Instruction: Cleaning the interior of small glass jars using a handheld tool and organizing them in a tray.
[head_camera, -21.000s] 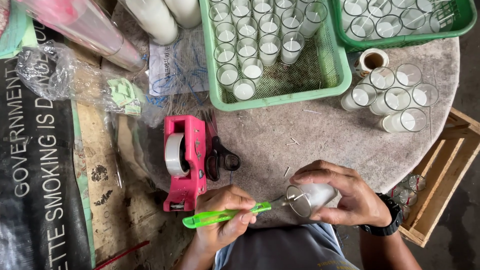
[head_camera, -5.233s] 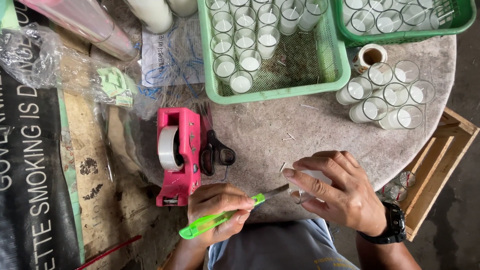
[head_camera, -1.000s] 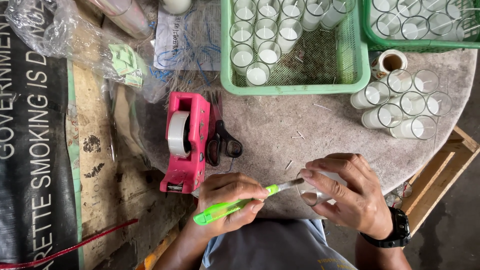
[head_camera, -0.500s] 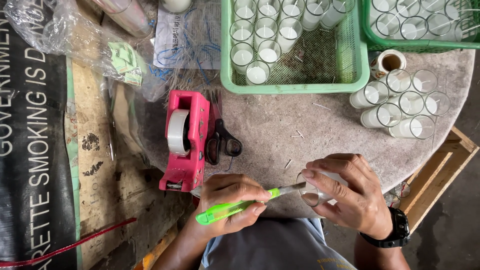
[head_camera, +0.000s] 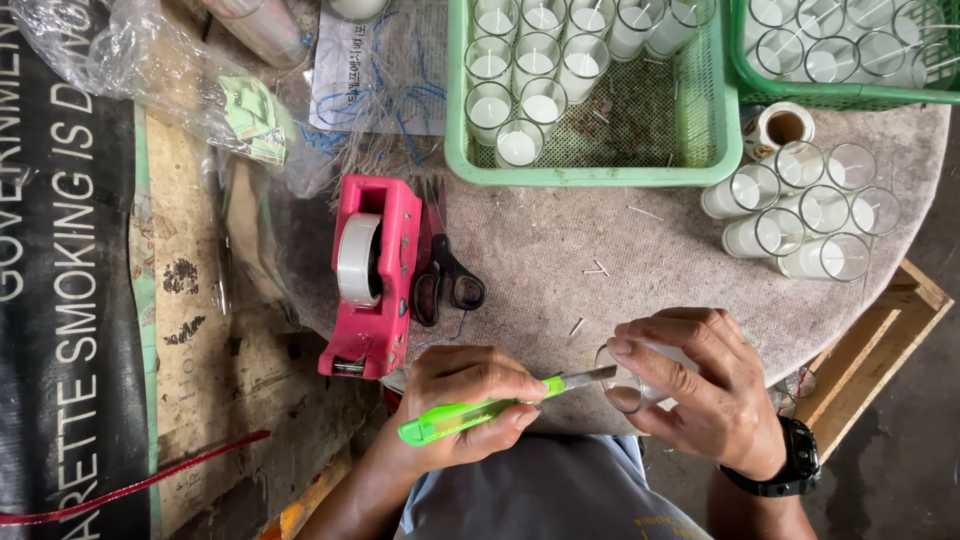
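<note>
My left hand (head_camera: 455, 400) grips a green utility knife (head_camera: 470, 412), its metal blade pointing right and touching the rim of a clear glass candle cup (head_camera: 625, 380). My right hand (head_camera: 700, 390) wraps around that cup and holds it tilted on its side at the near edge of the round grey table (head_camera: 600, 270). A black watch sits on my right wrist. Most of the cup is hidden under my fingers.
A pink tape dispenser (head_camera: 370, 275) and black scissors (head_camera: 445, 280) lie left of centre. Two green baskets (head_camera: 600, 172) (head_camera: 850, 92) hold several white candle glasses. More glasses (head_camera: 800, 215) stand loose at the right. Plastic bags at upper left, wooden crate at right.
Both hands stay at the near table edge. The knife blade has shifted slightly against the cup's rim; the view has drifted a little.
</note>
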